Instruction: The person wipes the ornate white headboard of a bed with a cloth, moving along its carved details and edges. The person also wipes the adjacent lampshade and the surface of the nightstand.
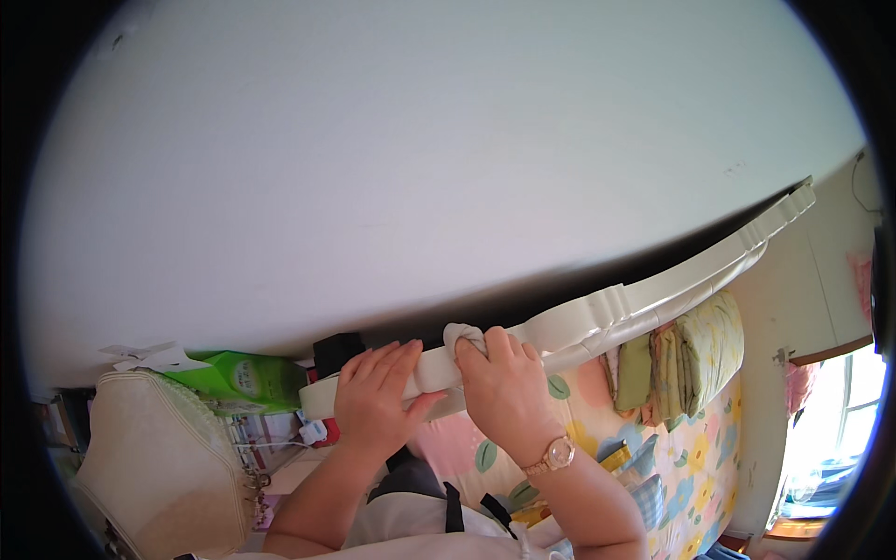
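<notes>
Before me runs the top rail of a white carved headboard, rising from the lower left to the upper right. My left hand rests over the rail near its left end, fingers on top and thumb along the front. In my right hand is a bunched pale cloth, pressed against the top of the rail. A watch with a metal band circles my right wrist. The lower part of the cloth is hidden by my fingers.
A white wall stands behind the headboard, with a dark gap between. Left are a fringed lampshade and a green package. Folded bedding lies on the floral bedspread at right, near a bright window.
</notes>
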